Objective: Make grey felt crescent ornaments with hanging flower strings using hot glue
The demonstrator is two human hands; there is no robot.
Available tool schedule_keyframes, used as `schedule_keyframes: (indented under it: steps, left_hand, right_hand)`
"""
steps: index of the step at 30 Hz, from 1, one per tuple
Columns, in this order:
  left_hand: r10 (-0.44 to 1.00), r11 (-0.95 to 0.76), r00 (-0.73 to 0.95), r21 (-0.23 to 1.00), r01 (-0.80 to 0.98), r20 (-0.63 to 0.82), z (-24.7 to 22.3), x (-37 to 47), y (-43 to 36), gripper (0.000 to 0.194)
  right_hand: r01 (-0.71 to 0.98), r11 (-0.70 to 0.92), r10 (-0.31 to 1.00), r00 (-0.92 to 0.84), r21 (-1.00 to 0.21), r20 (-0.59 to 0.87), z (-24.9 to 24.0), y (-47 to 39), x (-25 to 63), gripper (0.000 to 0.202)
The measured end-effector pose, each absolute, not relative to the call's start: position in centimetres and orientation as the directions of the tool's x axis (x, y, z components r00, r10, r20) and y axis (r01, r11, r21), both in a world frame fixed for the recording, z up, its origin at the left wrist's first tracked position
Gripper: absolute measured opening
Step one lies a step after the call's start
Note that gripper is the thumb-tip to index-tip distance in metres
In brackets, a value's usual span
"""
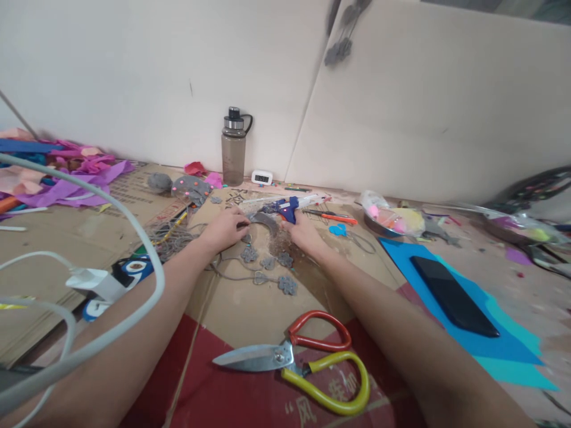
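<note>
My right hand (304, 233) is wrapped round the handle of a blue hot glue gun (289, 206), its nozzle pointing left. My left hand (226, 228) has its fingers closed at the left end of a grey crescent-shaped piece (266, 221), just below the nozzle. Exactly how the fingertips grip it is hard to make out. Below the hands, grey felt flowers (287, 285) hang together on grey cords (232, 274) across the cardboard (236, 309). Large scissors (281, 356) with one red and one yellow handle lie open in front of me.
A water bottle (234, 151) and small digital clock (262, 178) stand by the wall. An orange-handled tool (341, 219) lies right of the glue gun. Further right are a bowl (379, 226) and a black phone (452, 294) on blue sheets. White cables (154, 255) cross at left, near a charger (96, 284).
</note>
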State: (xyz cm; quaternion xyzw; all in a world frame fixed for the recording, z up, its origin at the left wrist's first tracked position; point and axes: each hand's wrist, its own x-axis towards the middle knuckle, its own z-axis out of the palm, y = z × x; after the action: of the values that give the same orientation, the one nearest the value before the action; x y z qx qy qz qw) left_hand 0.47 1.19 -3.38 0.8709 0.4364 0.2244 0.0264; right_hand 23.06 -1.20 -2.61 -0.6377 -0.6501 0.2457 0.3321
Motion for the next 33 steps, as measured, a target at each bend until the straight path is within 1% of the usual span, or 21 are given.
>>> schedule_keyframes:
  steps: [3, 8, 14, 19, 22, 28, 33]
  left_hand:
    - [0.764, -0.626, 0.529, 0.231, 0.745, 0.369, -3.43, 0.42, 1.28, 0.027]
    - [0.754, -0.637, 0.539, 0.219, 0.739, 0.375, -3.62, 0.32, 1.46, 0.028]
    - [0.76, -0.631, 0.533, 0.223, 0.743, 0.373, -3.59, 0.37, 1.39, 0.027]
    - [0.767, -0.623, 0.525, 0.232, 0.747, 0.37, -3.45, 0.39, 1.3, 0.028]
    - [0.757, -0.637, 0.536, 0.242, 0.732, 0.374, -3.52, 0.36, 1.4, 0.028]
    - [0.748, -0.65, 0.543, 0.259, 0.714, 0.382, -3.67, 0.33, 1.55, 0.027]
    - [0.756, -0.641, 0.542, 0.245, 0.727, 0.368, -3.55, 0.37, 1.43, 0.026]
  right_hand:
    - [0.663, 0.098, 0.989, 0.02, -0.742, 0.148, -2.58, -1.4, 23.06, 0.028]
    - [0.706, 0.122, 0.992, -0.057, -0.698, 0.115, -2.8, -1.27, 22.68, 0.023]
    - [0.728, 0.091, 0.994, -0.029, -0.679, 0.102, -3.28, -0.54, 22.49, 0.023]
    - [0.713, 0.111, 0.988, -0.003, -0.692, 0.155, -2.94, -0.68, 22.81, 0.028]
    - [0.69, 0.146, 0.984, -0.025, -0.709, 0.178, -2.61, -1.1, 23.0, 0.029]
    - [0.728, 0.111, 0.993, -0.05, -0.676, 0.11, -2.74, -1.43, 22.87, 0.024]
    - [0.749, 0.098, 0.993, -0.028, -0.656, 0.116, -3.17, -0.8, 22.66, 0.023]
